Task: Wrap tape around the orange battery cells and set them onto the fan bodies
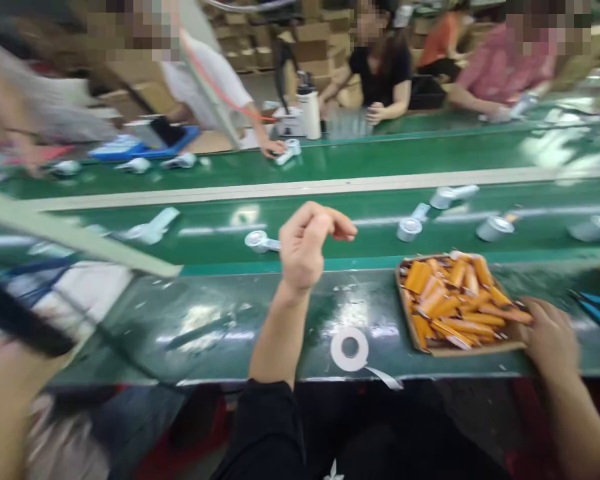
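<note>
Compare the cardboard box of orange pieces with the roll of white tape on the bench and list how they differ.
The cardboard box is roughly rectangular; the roll of white tape is a ring.
The box is larger than the roll.
The box is heaped with orange pieces, while the roll has a loose tail reaching the bench's near edge.
Both lie on the green bench.
</note>
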`<act>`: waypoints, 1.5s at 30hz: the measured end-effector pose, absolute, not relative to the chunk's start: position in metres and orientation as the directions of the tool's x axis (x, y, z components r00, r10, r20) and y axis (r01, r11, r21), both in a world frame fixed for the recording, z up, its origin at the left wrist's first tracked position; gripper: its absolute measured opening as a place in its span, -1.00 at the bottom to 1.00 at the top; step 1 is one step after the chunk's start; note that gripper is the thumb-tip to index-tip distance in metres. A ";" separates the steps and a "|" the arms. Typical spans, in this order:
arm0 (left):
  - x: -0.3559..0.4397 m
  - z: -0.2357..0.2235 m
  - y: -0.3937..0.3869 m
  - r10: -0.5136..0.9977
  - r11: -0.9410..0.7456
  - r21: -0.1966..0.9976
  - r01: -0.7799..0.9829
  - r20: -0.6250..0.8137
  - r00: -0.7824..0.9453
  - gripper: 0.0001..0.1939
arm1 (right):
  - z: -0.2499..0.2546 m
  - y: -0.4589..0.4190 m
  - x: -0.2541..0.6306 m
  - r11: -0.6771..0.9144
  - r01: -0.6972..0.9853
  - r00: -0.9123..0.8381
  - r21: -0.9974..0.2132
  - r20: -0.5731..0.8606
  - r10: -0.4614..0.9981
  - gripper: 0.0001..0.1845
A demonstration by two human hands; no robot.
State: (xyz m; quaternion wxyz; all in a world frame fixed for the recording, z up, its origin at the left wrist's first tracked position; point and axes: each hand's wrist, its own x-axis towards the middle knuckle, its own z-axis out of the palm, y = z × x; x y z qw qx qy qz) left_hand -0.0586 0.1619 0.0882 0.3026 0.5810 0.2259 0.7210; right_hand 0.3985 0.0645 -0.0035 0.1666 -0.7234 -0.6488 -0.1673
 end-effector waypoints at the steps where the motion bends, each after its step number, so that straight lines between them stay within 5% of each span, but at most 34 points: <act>1: -0.056 0.086 0.164 0.682 -0.731 0.670 -0.132 0.724 -0.101 -0.58 | -0.016 0.058 0.408 -0.098 0.993 0.113 -0.059 0.404 0.908 -0.58; 6: -0.046 0.071 0.150 0.522 -0.852 0.502 0.152 0.783 0.338 -0.39 | -0.049 0.048 0.433 -0.105 0.984 0.156 -0.144 0.406 0.901 -0.70; 11: -0.061 0.007 0.071 0.674 -0.710 0.475 0.520 0.243 0.698 -0.62 | -0.059 0.050 0.433 -0.030 0.971 0.141 -0.236 0.471 0.871 -0.70; 14: -0.078 -0.042 0.016 0.763 -0.599 0.465 0.651 0.085 0.641 -0.55 | -0.069 0.053 0.439 0.044 0.953 0.121 -0.299 0.510 0.852 -0.74; 18: -0.093 -0.078 -0.015 0.851 -0.505 0.427 0.750 0.100 0.516 -0.58 | -0.079 0.060 0.450 0.181 0.904 0.097 -0.388 0.598 0.796 -0.88; 29: -0.139 -0.078 0.041 0.961 -0.273 0.203 0.940 0.088 0.260 -0.54 | -0.061 0.043 0.444 0.149 0.807 0.284 -0.571 0.598 0.750 -0.81; 33: -0.159 -0.087 0.044 0.969 -0.229 0.178 0.957 0.137 0.206 -0.58 | -0.040 0.039 0.427 0.239 0.780 0.357 -0.579 0.725 0.589 -0.83; 35: -0.163 -0.091 0.043 0.959 -0.252 0.189 0.949 0.182 0.219 -0.62 | -0.019 0.038 0.406 0.402 0.759 0.257 -0.513 0.803 0.538 -0.83; 37: -0.162 -0.092 0.041 0.938 -0.289 0.204 0.935 0.253 0.235 -0.64 | 0.006 0.041 0.377 0.563 0.732 -0.029 -0.384 0.807 0.589 -0.75; 40: -0.150 -0.085 0.039 0.891 -0.328 0.229 0.917 0.398 0.219 -0.66 | 0.036 0.057 0.331 0.703 0.687 -0.534 -0.181 0.531 0.658 -0.71; 45: -0.118 -0.062 0.030 0.796 -0.455 0.229 0.861 0.536 0.279 -0.62 | 0.045 0.088 0.284 0.777 0.630 -0.756 -0.003 0.226 0.614 -0.64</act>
